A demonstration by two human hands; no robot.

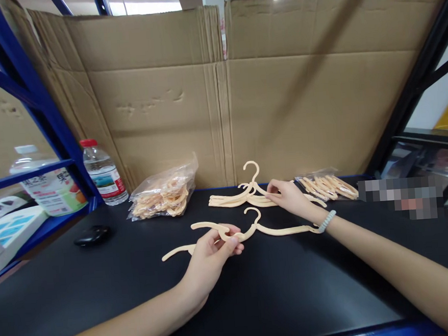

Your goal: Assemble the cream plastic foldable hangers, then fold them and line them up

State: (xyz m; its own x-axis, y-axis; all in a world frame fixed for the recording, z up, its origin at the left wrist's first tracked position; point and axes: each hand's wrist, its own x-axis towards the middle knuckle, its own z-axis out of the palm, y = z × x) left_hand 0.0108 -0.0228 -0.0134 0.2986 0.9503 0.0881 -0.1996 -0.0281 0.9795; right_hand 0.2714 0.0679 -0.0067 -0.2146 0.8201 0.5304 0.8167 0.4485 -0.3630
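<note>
My left hand (214, 253) pinches a cream plastic folding clothes hanger (285, 230) between thumb and fingers. This hanger lies across the table, its hook pointing away from me and its straight arm reaching right. Curved cream pieces stick out to the left of the fingers, and how they join is partly hidden by the hand. Just behind, a stack of similar hangers (230, 201) lies with one hook raised. The fingers of my right hand (293, 199) are closed around the right arm of a hanger in that stack, its fingertips partly hidden.
A clear bag of cream hanger parts (164, 195) rests at the back left, with a smaller bag (327, 185) at the right. A black mouse (92, 235) and a water bottle (104, 174) are on the left. Cardboard panels (158, 101) stand behind the black table (279, 297).
</note>
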